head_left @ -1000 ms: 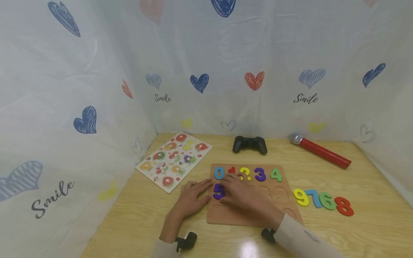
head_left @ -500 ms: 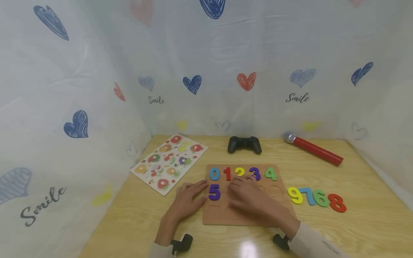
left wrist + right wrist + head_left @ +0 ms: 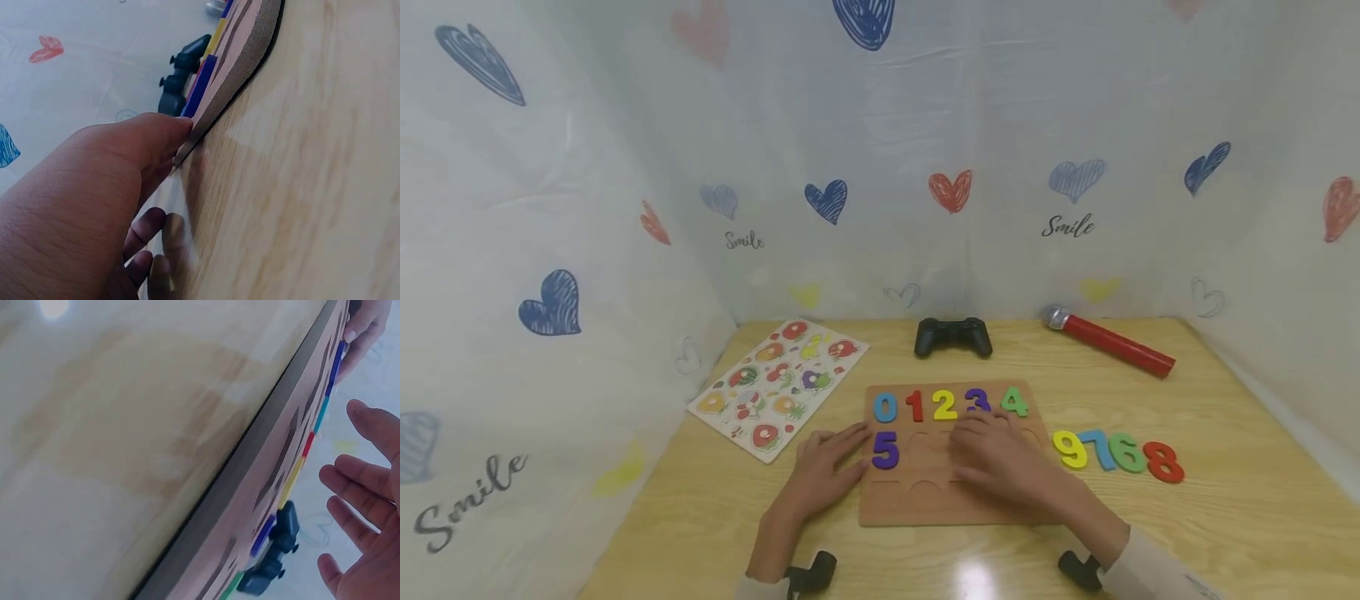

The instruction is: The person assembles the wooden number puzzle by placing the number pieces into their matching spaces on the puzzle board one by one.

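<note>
A wooden number board (image 3: 895, 507) lies on the table, with coloured digits 0 to 4 along its top row. The purple 5 (image 3: 886, 451) sits at the left of the second row, beside vacant recesses. My left hand (image 3: 822, 473) rests at the board's left edge, thumb and fingertips touching it; its lower fingers hang relaxed in the left wrist view. Over the middle of the board hovers my right hand (image 3: 1000, 458), holding nothing and covering part of the purple 3 (image 3: 977, 400). Its fingers (image 3: 362, 487) are spread and loosely bent in the right wrist view.
Right of the board lie a yellow 9 (image 3: 1070, 450), blue 7 (image 3: 1101, 450), green 6 (image 3: 1127, 452) and red 8 (image 3: 1163, 462). Behind are a black game controller (image 3: 953, 337) and a red microphone (image 3: 1112, 343). A fruit puzzle board (image 3: 778, 387) lies back left.
My right hand has left the purple 5 and moved rightward over the board, uncovering the 1 and 2. The left hand stays at the board's edge. The head view has shifted right.
</note>
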Action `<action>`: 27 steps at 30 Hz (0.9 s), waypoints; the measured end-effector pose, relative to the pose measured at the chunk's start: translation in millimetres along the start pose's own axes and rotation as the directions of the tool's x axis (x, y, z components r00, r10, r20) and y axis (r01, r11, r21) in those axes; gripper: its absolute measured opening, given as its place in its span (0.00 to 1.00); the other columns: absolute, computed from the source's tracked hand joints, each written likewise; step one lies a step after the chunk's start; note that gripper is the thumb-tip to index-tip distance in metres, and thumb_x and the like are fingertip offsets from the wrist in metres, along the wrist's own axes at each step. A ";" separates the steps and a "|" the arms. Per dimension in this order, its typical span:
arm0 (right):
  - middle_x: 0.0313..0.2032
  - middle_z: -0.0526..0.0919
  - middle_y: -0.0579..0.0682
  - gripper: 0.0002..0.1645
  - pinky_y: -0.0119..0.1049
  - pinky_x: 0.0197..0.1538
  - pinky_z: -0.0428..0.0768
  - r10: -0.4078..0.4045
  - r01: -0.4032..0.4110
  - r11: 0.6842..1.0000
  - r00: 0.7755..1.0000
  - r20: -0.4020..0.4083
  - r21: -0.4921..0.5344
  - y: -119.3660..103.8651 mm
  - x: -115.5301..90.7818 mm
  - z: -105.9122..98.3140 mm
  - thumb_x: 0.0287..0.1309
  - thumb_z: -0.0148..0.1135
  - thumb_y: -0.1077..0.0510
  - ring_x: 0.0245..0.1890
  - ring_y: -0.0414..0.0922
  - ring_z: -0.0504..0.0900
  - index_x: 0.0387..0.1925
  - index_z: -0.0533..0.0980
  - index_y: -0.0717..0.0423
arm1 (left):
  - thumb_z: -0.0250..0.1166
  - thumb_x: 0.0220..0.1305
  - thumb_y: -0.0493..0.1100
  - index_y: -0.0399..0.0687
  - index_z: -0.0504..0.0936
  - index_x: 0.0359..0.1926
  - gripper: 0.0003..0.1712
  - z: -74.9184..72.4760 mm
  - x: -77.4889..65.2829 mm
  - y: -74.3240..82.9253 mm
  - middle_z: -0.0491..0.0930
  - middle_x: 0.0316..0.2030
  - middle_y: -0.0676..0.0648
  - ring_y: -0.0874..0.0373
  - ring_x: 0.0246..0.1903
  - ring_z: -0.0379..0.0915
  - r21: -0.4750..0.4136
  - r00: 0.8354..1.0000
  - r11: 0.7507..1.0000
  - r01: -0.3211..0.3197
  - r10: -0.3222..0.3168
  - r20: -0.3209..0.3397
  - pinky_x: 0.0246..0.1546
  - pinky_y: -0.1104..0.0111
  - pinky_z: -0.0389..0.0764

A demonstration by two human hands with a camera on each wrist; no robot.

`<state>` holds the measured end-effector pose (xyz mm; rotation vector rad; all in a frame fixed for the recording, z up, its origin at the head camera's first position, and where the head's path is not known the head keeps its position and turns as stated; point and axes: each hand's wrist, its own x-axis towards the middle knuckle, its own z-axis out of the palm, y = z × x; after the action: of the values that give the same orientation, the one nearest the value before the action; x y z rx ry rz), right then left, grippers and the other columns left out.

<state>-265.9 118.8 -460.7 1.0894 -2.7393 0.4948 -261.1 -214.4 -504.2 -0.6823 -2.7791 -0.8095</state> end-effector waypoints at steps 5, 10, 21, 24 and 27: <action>0.56 0.81 0.48 0.25 0.62 0.64 0.57 0.001 -0.002 0.999 1.000 -0.026 -0.039 10.7 -12.9 -5.1 0.60 0.69 0.46 0.64 0.53 0.70 0.55 0.80 0.52 | 0.62 0.70 0.56 0.55 0.75 0.68 0.29 0.0 -0.3 0.8 0.69 0.70 0.54 0.46 0.58 0.64 -0.011 1.000 1.000 0.007 -0.007 0.006 0.53 0.47 0.59; 0.53 0.82 0.47 0.23 0.64 0.60 0.58 0.017 -0.021 0.997 0.998 -0.054 -0.068 21.9 -24.1 -8.6 0.58 0.72 0.47 0.62 0.54 0.71 0.52 0.81 0.52 | 0.62 0.69 0.55 0.55 0.75 0.68 0.29 0.3 -0.2 0.8 0.69 0.69 0.54 0.47 0.57 0.65 -0.008 1.000 1.000 0.013 -0.013 -0.003 0.52 0.47 0.59; 0.51 0.83 0.49 0.24 0.65 0.56 0.61 0.049 -0.064 0.991 0.991 -0.127 -0.117 42.4 -50.6 -17.3 0.54 0.75 0.49 0.59 0.54 0.73 0.50 0.82 0.54 | 0.64 0.68 0.55 0.54 0.77 0.67 0.28 3.6 0.5 -0.6 0.71 0.68 0.53 0.48 0.54 0.66 0.005 0.999 1.000 -0.024 0.024 -0.039 0.50 0.48 0.60; 0.51 0.83 0.49 0.23 0.64 0.55 0.60 0.034 -0.052 0.992 0.988 -0.153 -0.118 48.6 -56.0 -18.6 0.54 0.75 0.50 0.58 0.55 0.74 0.50 0.82 0.54 | 0.63 0.69 0.55 0.55 0.76 0.67 0.28 3.9 0.3 -1.5 0.71 0.68 0.53 0.47 0.55 0.66 0.000 0.999 1.000 -0.024 0.024 -0.041 0.51 0.48 0.60; 0.51 0.83 0.49 0.23 0.64 0.56 0.59 0.043 -0.060 0.993 0.986 -0.159 -0.104 53.3 -61.5 -20.4 0.54 0.75 0.50 0.59 0.55 0.74 0.51 0.82 0.54 | 0.63 0.69 0.55 0.56 0.75 0.68 0.29 3.9 0.2 -2.4 0.70 0.69 0.53 0.47 0.56 0.65 -0.011 1.000 1.000 -0.008 0.008 -0.024 0.54 0.47 0.59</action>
<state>-257.7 201.7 -470.6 0.9148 -2.6295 0.4139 -262.5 -214.0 -508.5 -0.6806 -2.7511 -0.8263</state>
